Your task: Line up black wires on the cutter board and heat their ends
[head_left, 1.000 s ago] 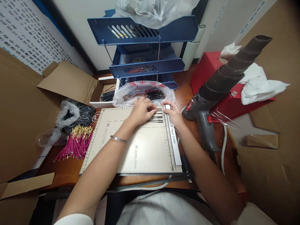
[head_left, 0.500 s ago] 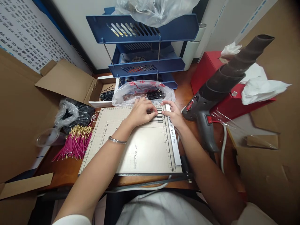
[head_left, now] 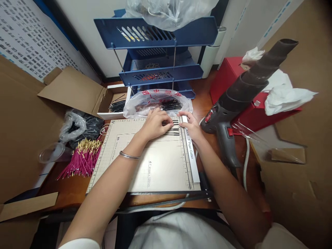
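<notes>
A cream paper cutter (head_left: 160, 162) with printed grid lines lies flat in front of me. Several thin black wires (head_left: 174, 132) rest in a row near its right side, their ends close to the white guard strip (head_left: 191, 155). My left hand (head_left: 155, 126) is closed in a pinch, thumb and forefinger on a black wire. On the far end of the guard strip rests my right hand (head_left: 193, 128), its thumb at the wire ends and its forefinger stretched out apart from it. The right hand's other fingers are partly hidden.
A plastic bag of black wires (head_left: 145, 103) lies behind the cutter, below blue stacked trays (head_left: 166, 72). Magenta wires with gold ends (head_left: 83, 160) are heaped at left, near an open carton (head_left: 74, 90). A heat gun (head_left: 228, 114) and red box (head_left: 259, 112) stand at right.
The whole view has shifted very slightly to the left. Both hands keep nearly the same place and pose over the paper cutter.
</notes>
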The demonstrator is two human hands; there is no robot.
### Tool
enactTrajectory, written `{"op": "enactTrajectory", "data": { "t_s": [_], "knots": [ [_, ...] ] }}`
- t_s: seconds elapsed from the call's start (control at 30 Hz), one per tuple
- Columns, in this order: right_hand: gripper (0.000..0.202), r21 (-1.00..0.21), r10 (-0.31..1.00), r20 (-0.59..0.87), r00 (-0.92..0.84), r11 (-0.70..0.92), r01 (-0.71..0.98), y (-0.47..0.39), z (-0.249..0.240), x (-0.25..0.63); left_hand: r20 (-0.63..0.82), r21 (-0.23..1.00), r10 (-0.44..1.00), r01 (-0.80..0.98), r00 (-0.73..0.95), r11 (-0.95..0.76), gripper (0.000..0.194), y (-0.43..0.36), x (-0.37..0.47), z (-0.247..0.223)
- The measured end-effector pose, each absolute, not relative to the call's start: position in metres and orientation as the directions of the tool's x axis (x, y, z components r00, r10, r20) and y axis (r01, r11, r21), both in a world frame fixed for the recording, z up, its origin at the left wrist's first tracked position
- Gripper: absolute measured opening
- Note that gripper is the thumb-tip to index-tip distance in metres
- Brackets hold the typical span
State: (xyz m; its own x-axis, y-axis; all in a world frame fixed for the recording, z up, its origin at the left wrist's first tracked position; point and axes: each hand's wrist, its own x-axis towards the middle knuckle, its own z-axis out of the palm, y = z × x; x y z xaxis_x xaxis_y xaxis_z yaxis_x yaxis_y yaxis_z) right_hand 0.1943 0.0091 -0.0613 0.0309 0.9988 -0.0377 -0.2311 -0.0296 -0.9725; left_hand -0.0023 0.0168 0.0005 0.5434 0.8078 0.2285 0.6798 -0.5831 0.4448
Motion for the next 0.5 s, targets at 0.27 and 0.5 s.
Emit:
{"op": "enactTrajectory", "data": {
  "t_s": [0.27, 0.5],
  "knots": [
    [0.053, -0.978, 0.999, -0.027, 0.031, -0.020, -0.207, 0.0105, -0.0629, 0.1946, 0.219, 0.431, 0.818, 0.699, 0.532, -0.570, 0.017, 0.0166, -0.0010, 0.0020],
    [0.053, -0.983, 1.000, 0.010, 0.015, 0.013, -0.182, 0.0120, -0.0677, 0.1965, 0.216, 0.434, 0.822, 0.703, 0.527, -0.564, 0.016, 0.0163, -0.0006, 0.0027]
  ]
}}
